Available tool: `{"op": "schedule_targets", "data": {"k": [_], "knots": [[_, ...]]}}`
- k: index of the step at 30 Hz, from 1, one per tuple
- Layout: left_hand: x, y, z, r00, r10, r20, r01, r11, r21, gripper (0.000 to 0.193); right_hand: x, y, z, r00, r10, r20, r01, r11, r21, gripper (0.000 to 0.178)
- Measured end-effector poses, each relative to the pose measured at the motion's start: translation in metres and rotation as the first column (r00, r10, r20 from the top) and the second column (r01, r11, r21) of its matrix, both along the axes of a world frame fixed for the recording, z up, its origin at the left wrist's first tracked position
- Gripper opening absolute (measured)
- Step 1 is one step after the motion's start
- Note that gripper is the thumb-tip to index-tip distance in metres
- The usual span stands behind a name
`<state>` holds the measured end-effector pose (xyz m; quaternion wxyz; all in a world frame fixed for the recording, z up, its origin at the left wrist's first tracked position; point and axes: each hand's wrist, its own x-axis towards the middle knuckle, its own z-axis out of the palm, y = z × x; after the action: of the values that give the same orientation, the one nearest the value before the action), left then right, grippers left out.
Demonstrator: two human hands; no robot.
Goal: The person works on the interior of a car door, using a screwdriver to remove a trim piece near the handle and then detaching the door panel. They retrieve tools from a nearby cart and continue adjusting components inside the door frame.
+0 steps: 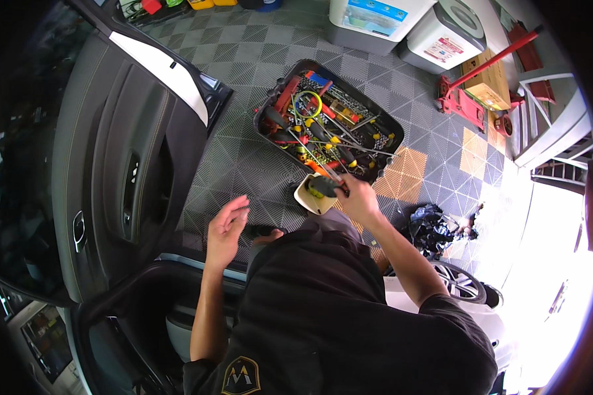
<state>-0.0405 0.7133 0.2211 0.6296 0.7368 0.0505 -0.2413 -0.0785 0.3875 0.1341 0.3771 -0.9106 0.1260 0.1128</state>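
My right hand is closed around a dark-handled tool, which looks like a screwdriver. Just beneath it is a cream-coloured container with something yellow-green inside, partly hidden by the handle. Beyond that hand lies a black tool tray full of screwdrivers, sockets and other hand tools. A yellow-green ring rests on top of the heap. To the left, my left hand is raised in the air with fingers stretched out and nothing in it.
An opened car door stands along the left. Black crumpled plastic lies on the tiled floor at right, near a car wheel. Farther back are a red floor jack, a cardboard box and white-grey bins.
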Motion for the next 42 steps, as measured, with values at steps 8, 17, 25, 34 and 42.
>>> {"op": "schedule_targets", "data": {"k": [8, 17, 25, 34, 42], "knots": [[-0.039, 0.025, -0.030, 0.992, 0.114, -0.044, -0.115, 0.993, -0.011, 0.032, 0.013, 0.024, -0.045, 0.968, 0.251, -0.016, -0.250, 0.951, -0.185, 0.022], [-0.062, 0.065, 0.155, 0.846, 0.280, 0.454, -0.171, 0.949, -0.267, 0.016, 0.064, 0.009, -0.042, 0.988, 0.130, -0.077, -0.147, 0.947, -0.286, 0.032], [-0.079, 0.098, 0.264, -0.091, 0.284, 0.955, -0.347, 0.889, -0.297, 0.019, 0.062, -0.014, -0.103, 0.955, 0.249, -0.158, -0.294, 0.854, -0.429, 0.028], [-0.118, 0.164, 0.209, 0.380, -0.041, 0.924, 0.074, 0.997, 0.014, 0.038, 0.065, -0.009, -0.110, 0.988, 0.155, -0.022, -0.142, 0.830, -0.539, 0.026], [-0.151, 0.249, 0.036, 0.963, -0.084, 0.258, 0.004, 0.954, 0.299, 0.039, 0.073, 0.053, -0.060, 0.992, 0.009, 0.128, 0.052, 0.886, -0.460, 0.023]]}}
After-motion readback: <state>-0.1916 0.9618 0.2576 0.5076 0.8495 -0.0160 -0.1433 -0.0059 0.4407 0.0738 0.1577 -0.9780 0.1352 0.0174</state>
